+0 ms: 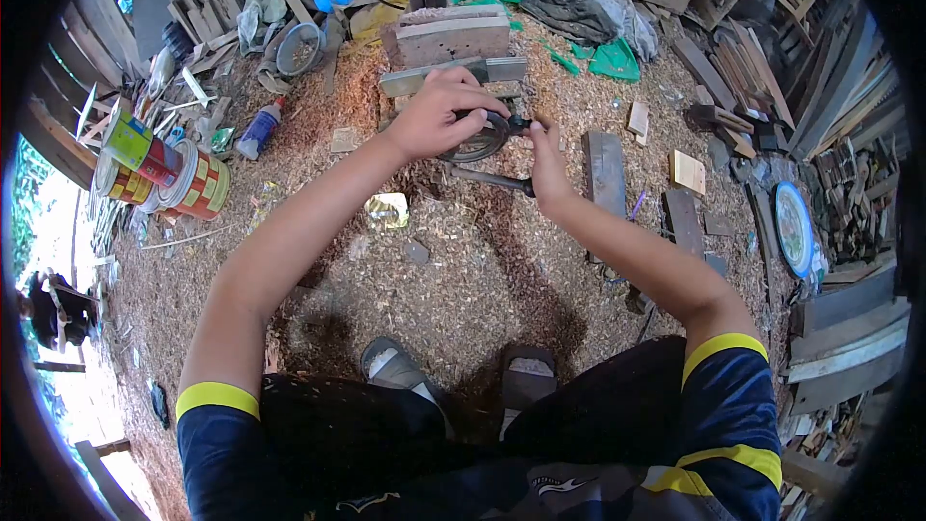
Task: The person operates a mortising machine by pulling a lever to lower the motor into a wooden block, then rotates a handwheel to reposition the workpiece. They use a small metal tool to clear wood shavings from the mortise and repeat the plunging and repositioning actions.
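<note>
My left hand (447,118) is closed, its fingers curled over the top of a dark, round, wheel-like thing (475,148). My right hand (550,166) grips a short dark handle (519,123) at the wheel's right side, thumb and fingers pressed together. Just below, a metal rod with a dark end (492,179) points toward my right wrist. Beyond my hands lies a long metal-edged bar (405,83), and behind it stands a wooden block (453,39). My fingers hide part of the wheel.
Wood shavings (434,280) cover the ground. Paint cans (198,183) and a blue bottle (258,132) lie to the left. Right of my hands are a grey plank (605,174), a pale wood block (688,172) and a round blue-rimmed plate (794,229). Stacked lumber (849,96) lines the right.
</note>
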`<state>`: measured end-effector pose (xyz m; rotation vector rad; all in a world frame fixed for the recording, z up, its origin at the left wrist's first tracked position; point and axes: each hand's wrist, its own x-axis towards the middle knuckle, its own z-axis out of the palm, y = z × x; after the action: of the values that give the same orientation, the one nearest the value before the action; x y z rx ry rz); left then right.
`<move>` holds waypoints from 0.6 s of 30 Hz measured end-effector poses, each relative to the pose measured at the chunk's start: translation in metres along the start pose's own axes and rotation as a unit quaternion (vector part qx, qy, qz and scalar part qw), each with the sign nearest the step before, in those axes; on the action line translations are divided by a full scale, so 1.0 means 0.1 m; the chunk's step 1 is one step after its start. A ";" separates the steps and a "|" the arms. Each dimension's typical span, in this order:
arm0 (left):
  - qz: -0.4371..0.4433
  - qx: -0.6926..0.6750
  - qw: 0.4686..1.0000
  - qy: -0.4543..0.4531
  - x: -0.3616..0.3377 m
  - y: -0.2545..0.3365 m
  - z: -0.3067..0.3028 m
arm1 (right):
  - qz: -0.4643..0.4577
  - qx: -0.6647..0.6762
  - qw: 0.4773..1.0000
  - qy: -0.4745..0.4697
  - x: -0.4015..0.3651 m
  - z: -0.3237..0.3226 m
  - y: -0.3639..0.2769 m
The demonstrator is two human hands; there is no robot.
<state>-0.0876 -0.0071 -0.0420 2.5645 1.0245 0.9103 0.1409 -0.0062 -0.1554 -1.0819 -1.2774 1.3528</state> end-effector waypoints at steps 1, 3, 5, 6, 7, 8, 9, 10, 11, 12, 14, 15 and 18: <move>-0.002 0.001 1.000 -0.002 0.00 0.01 0.00 | -0.020 0.020 0.998 0.051 -0.04 0.13 -0.10; -0.001 -0.003 1.000 0.001 0.00 0.00 0.00 | -0.032 0.008 0.996 0.082 -0.02 0.15 -0.15; 0.002 -0.006 1.000 0.002 0.00 0.01 0.00 | -0.056 -0.072 0.990 0.106 -0.04 0.10 -0.13; -0.001 -0.008 1.000 -0.001 0.00 0.02 -0.01 | -0.079 -0.149 0.977 0.129 -0.04 0.08 -0.12; -0.004 -0.009 1.000 -0.004 0.00 0.03 -0.01 | -0.079 -0.150 0.977 0.129 -0.01 0.03 -0.06; -0.003 -0.009 1.000 -0.003 0.00 0.03 -0.01 | -0.067 -0.152 0.977 0.136 0.04 -0.03 -0.01; 0.000 -0.009 1.000 -0.001 0.00 0.02 -0.01 | -0.054 -0.153 0.976 0.142 0.08 -0.07 0.05; 0.004 -0.009 1.000 0.001 0.01 0.03 -0.01 | -0.055 -0.153 0.976 0.142 0.07 -0.04 0.01; 0.003 -0.009 1.000 0.001 0.00 0.03 -0.01 | -0.069 -0.180 0.975 0.107 0.05 0.00 -0.02; 0.000 -0.013 1.000 0.002 0.00 0.03 -0.01 | -0.083 -0.206 0.972 0.073 0.03 0.03 -0.05; -0.001 -0.016 1.000 0.001 0.00 0.02 -0.01 | -0.072 -0.218 0.971 0.071 -0.01 0.00 -0.07; 0.000 -0.019 1.000 0.002 0.00 0.02 -0.01 | -0.064 -0.232 0.968 0.069 -0.02 -0.03 -0.09; 0.007 -0.013 1.000 0.017 0.01 0.00 0.00 | -0.072 -0.215 0.971 0.078 0.16 -0.23 0.27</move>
<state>-0.0868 -0.0067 -0.0417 2.5461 0.9994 0.9669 0.1592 0.0127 -0.1833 -1.3313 -1.5370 0.8814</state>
